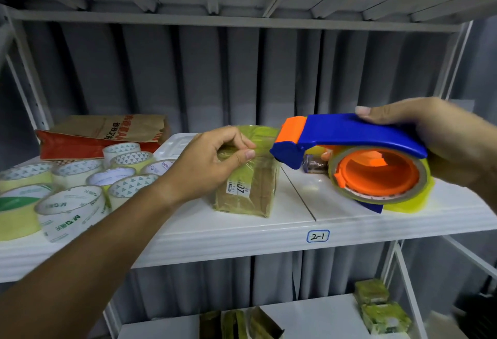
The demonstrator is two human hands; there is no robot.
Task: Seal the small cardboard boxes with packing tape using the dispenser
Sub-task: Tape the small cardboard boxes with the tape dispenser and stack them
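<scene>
On the white shelf (242, 227), left hand (212, 161) pinching tape atop the cardboard box (247, 190), right hand (441, 139) gripping the dispenser (349, 134).

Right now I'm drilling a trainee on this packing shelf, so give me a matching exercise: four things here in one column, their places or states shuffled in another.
Things:
1. small tape-wrapped brown cardboard box
2. blue and orange plastic tape dispenser
3. clear packing tape rolls
4. brown paper bag with red print

Places or states:
A. lying at the shelf's back left
B. gripped by the right hand
C. clustered on the shelf's left
D. pinched on top by the left hand

Pairs: 1-D, 2-B, 3-C, 4-A
</scene>
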